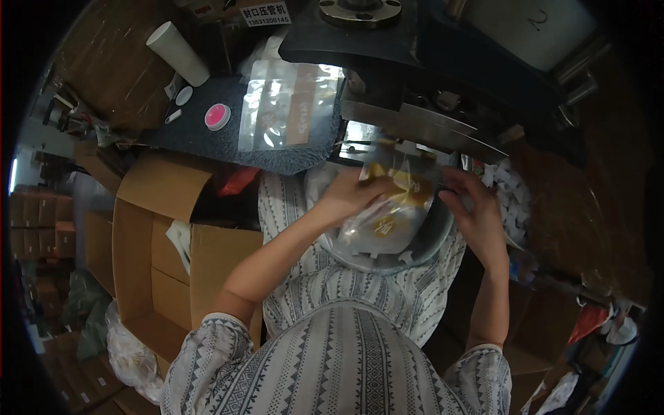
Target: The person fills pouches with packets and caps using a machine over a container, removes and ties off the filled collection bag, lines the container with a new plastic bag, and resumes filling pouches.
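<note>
My left hand [353, 195] is closed on the side of a clear plastic bag [408, 185] with yellow printing. The bag's top edge is at the front of a metal press machine [429, 121]. My right hand [477, 216] is just right of the bag, thumb and fingers bent but apart, with nothing visible between them. Under the bag, a grey basin [432, 242] rests on my lap. More clear bags with yellow print [384, 227] lie in it, along with small white cut-off scraps [406, 256].
Left of the machine, a dark mat [294, 158] holds a stack of clear printed pouches [277, 104] and a pink-filled round tub [218, 117]. A white tube [177, 54] stands behind. An open cardboard box [152, 256] is at my left. White scraps [508, 194] pile up at right.
</note>
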